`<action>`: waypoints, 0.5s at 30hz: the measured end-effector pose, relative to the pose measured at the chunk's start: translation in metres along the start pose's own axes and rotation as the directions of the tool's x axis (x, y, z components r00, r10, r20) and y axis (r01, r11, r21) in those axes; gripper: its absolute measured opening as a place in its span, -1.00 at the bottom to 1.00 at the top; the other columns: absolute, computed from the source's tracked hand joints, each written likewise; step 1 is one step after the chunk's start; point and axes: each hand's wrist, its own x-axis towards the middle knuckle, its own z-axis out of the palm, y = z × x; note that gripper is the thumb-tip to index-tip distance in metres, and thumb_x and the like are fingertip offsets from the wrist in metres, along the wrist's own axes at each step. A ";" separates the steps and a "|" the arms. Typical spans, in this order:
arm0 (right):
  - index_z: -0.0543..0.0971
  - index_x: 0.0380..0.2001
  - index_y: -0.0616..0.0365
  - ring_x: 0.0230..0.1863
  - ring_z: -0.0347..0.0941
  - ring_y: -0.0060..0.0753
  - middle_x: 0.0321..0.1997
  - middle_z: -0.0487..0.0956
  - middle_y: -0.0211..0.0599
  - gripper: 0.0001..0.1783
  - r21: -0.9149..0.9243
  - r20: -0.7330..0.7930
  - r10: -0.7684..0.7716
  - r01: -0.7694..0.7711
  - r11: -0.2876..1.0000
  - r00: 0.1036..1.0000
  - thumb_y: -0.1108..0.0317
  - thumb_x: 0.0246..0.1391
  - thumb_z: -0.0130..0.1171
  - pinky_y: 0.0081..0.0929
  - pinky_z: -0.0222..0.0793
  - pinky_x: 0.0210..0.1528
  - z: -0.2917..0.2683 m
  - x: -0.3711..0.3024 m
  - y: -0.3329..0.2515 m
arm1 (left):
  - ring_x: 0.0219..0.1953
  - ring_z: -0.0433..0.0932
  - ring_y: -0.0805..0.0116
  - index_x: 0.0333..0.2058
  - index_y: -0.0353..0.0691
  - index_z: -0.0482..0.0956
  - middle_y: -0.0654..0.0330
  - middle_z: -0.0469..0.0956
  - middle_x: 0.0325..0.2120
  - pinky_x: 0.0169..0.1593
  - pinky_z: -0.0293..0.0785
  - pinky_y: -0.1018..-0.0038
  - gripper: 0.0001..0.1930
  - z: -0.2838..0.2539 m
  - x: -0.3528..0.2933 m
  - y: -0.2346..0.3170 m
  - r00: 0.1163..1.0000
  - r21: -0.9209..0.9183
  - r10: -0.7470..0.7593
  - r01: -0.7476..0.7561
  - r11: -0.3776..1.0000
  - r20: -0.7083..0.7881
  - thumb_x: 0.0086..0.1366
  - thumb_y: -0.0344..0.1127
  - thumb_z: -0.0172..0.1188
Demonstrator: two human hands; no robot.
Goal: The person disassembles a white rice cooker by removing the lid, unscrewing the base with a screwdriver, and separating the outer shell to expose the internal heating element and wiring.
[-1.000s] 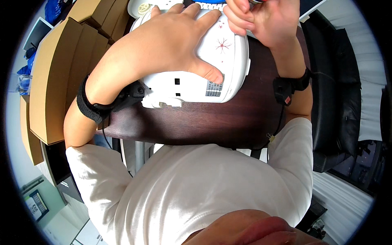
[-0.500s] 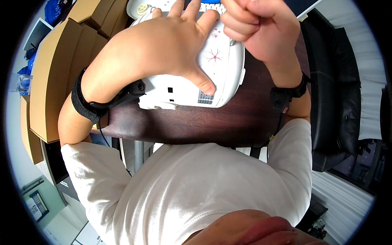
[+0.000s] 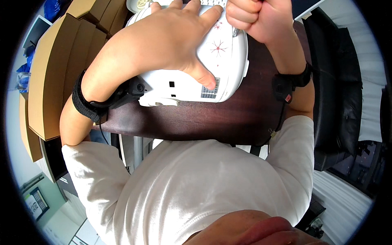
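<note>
- White appliance [image 3: 223,72], decorated with red flower prints [image 3: 218,48], rests on a dark brown table [image 3: 196,122] at the top of the head view, directly in front of a person in a white shirt [image 3: 212,175]
- Left hand [image 3: 167,41] lies flat across the appliance, fingers spread wide and closed on nothing, the thumb [image 3: 201,75] touching a printed grey label [image 3: 209,93] near the appliance's nearer edge
- Right hand [image 3: 259,20], at the top of the view by the appliance's right edge, has its fingers curled inward; the frame cuts off its upper part, and whether it grasps anything cannot be told
- Small grey metallic piece [image 3: 235,32] shows on the appliance just below the curled fingers
- Two dark square openings [image 3: 171,84] sit in the near face, to the left of the label
- Black straps [image 3: 83,104] circle both wrists, each bearing a small black device [image 3: 282,87]
- Brown cardboard boxes [image 3: 51,81] stand to the left, and a black padded seat [image 3: 324,90] stands over on the right
</note>
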 end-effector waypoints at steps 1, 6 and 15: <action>0.20 -0.66 -0.05 -0.83 -0.11 -0.66 -0.79 0.10 -0.62 -0.58 0.057 -0.010 0.022 -0.022 0.998 1.000 0.46 0.32 -0.08 -0.54 -0.19 -0.74 -0.001 0.002 0.000 | 0.29 0.36 -0.16 0.29 -0.20 0.27 -0.10 0.40 0.18 0.35 0.24 -0.23 0.19 0.001 0.001 0.000 1.000 0.017 0.017 -0.016 1.000 -0.016 -0.28 0.24 0.62; 0.20 -0.67 -0.08 -0.83 -0.11 -0.66 -0.80 0.09 -0.64 -0.57 -0.033 -0.168 0.057 -0.064 0.997 0.984 0.38 0.32 -0.03 -0.55 -0.18 -0.75 0.001 0.013 -0.003 | 0.27 0.38 -0.13 0.28 -0.24 0.28 -0.10 0.42 0.15 0.32 0.27 -0.19 0.18 0.002 -0.001 -0.003 0.999 0.060 0.028 -0.025 0.998 -0.043 -0.26 0.27 0.60; 0.23 -0.67 -0.04 -0.81 -0.06 -0.66 -0.78 0.14 -0.62 -0.58 -0.048 -0.092 0.044 -0.049 0.998 0.995 0.41 0.30 0.01 -0.55 -0.15 -0.72 -0.001 0.007 -0.002 | 0.20 0.43 -0.16 0.25 -0.25 0.31 -0.13 0.49 0.06 0.21 0.35 -0.21 0.16 0.007 -0.005 0.002 0.995 0.089 0.015 -0.006 0.996 -0.101 -0.26 0.33 0.57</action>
